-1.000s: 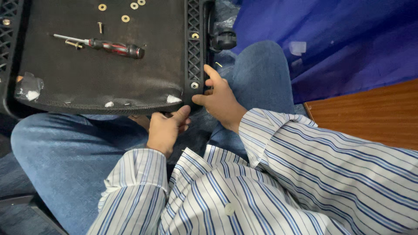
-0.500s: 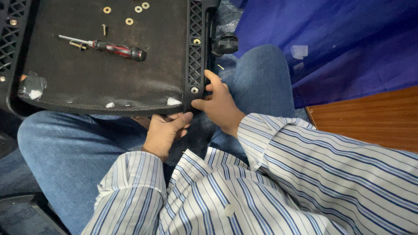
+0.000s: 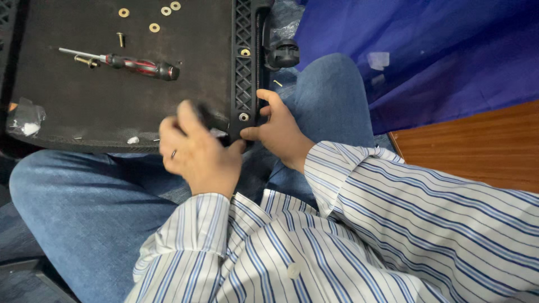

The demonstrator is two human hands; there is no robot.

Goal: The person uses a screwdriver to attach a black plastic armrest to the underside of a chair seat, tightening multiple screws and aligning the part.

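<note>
A black seat panel [image 3: 106, 106] lies flat across my lap. My right hand [image 3: 281, 132] grips its black lattice side frame [image 3: 243, 62] near the front corner, thumb beside a screw hole. My left hand [image 3: 196, 151], with a ring on one finger, is blurred over the panel's front corner. Something small and dark shows at its fingertips, but whether the hand holds it is unclear. A red and black screwdriver [image 3: 135, 64] lies on the panel further back, beside a brass fitting [image 3: 84, 60].
Brass washers [image 3: 154, 27] and a small bolt [image 3: 120, 39] lie loose on the panel's far part. A crumpled clear bag [image 3: 22, 118] sits at its left edge. A black knob [image 3: 283, 54] sticks out of the frame. Blue cloth [image 3: 426, 50] and wooden floor [image 3: 471, 146] are on the right.
My left hand has come up from under the panel's front edge onto its top near the corner. The right hand keeps its grip on the frame.
</note>
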